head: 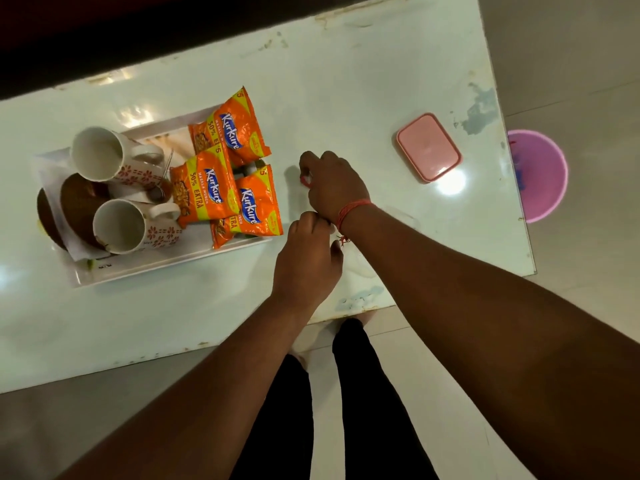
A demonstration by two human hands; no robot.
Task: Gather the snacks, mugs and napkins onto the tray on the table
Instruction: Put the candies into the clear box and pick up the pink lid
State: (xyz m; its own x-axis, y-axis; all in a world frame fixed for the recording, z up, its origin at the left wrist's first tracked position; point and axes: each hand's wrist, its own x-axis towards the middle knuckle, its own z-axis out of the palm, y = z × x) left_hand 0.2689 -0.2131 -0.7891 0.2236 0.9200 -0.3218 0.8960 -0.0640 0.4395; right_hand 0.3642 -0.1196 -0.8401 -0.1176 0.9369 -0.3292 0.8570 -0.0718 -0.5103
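A white tray [173, 263] lies on the left of the pale table [346, 81]. On it lie two white flowered mugs on their sides [100, 154] [121, 226], white napkins [78, 249] under brown bowls [81, 202], and several orange Kurkure snack packets [204, 188] [239, 129] [256, 206]. Just right of the tray, my right hand [336, 185] rests curled on the table with a small red thing [306, 181] at its fingertips. My left hand [306, 258] is closed, its fingertips pinching at the red thread [349, 213] tied round my right wrist.
A pink lidded box [428, 147] sits on the right part of the table. A pink bucket [540, 174] stands on the floor past the table's right edge. A spoon [159, 192] lies between the mugs. My legs stand at the table's near edge.
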